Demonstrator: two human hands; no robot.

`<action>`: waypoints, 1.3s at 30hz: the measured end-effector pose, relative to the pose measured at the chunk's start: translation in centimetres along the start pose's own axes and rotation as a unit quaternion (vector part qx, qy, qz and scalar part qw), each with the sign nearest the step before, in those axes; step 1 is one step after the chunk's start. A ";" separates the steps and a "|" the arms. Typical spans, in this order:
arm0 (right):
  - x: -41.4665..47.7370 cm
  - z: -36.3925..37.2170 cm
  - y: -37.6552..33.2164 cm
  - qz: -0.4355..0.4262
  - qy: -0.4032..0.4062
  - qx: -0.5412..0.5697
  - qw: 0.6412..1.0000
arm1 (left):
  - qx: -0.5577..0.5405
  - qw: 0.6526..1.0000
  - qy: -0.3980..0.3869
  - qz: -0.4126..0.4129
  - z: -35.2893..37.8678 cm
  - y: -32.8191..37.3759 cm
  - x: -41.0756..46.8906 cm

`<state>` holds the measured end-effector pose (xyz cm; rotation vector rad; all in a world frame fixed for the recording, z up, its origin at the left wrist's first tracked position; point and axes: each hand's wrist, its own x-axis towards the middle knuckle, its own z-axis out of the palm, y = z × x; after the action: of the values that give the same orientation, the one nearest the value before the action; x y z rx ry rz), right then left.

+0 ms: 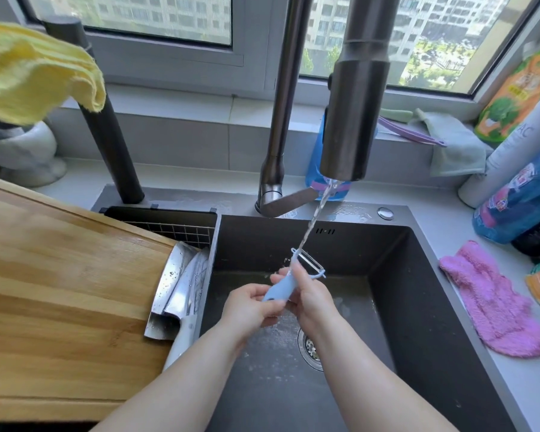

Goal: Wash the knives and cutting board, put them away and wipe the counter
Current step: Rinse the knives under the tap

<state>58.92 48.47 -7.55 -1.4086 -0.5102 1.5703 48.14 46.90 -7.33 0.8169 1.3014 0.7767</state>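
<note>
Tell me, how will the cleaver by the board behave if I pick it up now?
The cleaver is probably slippery: drops sit on its blade. Its broad steel blade suggests it is heavy at the front. It leans on the board edge, so it may slide when touched.

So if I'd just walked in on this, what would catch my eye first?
Probably the two hands over the dark sink: the left hand and right hand hold a pale blue peeler under a thin stream of water from the big steel faucet. Next, the large wooden cutting board at left with wet knives at its edge, and the pink cloth on the counter at right.
</note>
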 end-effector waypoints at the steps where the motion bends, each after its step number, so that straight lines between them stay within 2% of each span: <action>1: 0.0 0.0 0.0 0.009 0.017 -0.002 1.000 | -0.004 1.000 -0.009 -0.004 0.1 -0.1 -0.1; 3: 0.1 -0.2 0.0 0.023 0.015 0.006 1.000 | -0.009 1.000 -0.019 -0.008 0.2 -0.2 -0.4; 7: -0.3 -0.3 -0.4 0.009 -0.046 -0.013 0.999 | -0.013 1.000 -0.013 -0.022 -0.2 -0.3 -0.5; 13: -0.5 0.5 -0.4 0.036 0.038 -0.048 0.997 | -0.003 0.999 -0.029 -0.014 -0.4 -0.2 -1.1; 15: -0.6 0.7 -0.7 0.040 0.013 -0.040 0.998 | -0.018 1.000 -0.023 -0.009 -0.4 -0.2 -1.2; 18: -0.8 0.0 -1.2 0.063 -0.077 0.017 0.995 | -0.037 0.999 -0.010 -0.006 -0.9 0.2 -1.0; 20: -0.8 -0.6 -1.3 0.062 -0.105 0.009 0.992 | -0.036 0.999 -0.014 -0.009 -1.3 0.4 -0.8; 22: -0.7 -0.9 -1.2 0.050 -0.077 -0.004 0.996 | -0.029 0.999 -0.028 -0.010 -1.4 0.3 -0.8; 25: -0.5 -1.0 -0.8 0.047 -0.012 0.046 0.998 | -0.017 0.999 -0.041 -0.005 -1.1 0.1 -1.0; 27: -0.6 -0.9 -0.6 0.045 -0.008 0.055 0.997 | -0.018 0.999 -0.035 -0.006 -1.1 0.0 -1.1; 31: -1.0 -0.2 -0.4 0.021 -0.032 0.004 0.999 | 0.003 0.999 -0.032 -0.002 -0.9 0.0 -1.3; 35: -0.9 0.3 -0.7 0.023 0.036 0.026 0.999 | 0.024 0.999 -0.039 0.002 -0.4 0.0 -1.5; 37: -0.8 0.2 -0.8 0.027 0.014 0.030 0.999 | 0.023 0.999 -0.037 0.000 -0.4 0.0 -1.4; 39: -0.9 -0.1 -0.8 0.023 -0.052 -0.009 0.998 | 0.013 1.000 -0.029 0.001 -0.7 0.1 -1.3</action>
<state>59.21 48.04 -6.42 -1.3668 -0.5574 1.6867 47.31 45.89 -6.70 0.8554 1.2616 0.7343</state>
